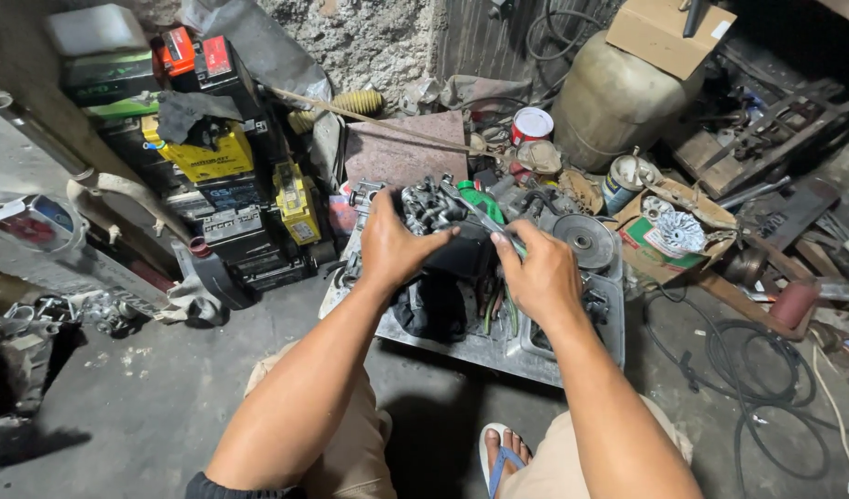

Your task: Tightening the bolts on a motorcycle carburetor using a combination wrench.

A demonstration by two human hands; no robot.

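Metal tool angled up-left, right hand gripping, left hand steadying engine part

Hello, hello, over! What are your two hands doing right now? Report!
Left hand gripping dark engine part. Right hand holding slim metal tool against it. Metal tray underneath, crowded with oily bits.

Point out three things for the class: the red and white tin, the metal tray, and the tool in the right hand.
red and white tin [533, 123]: head view, on its white lid.
metal tray [480, 351]: head view, on its bare front edge.
tool [485, 220]: head view, on the metal shaft above the right hand [540, 277].
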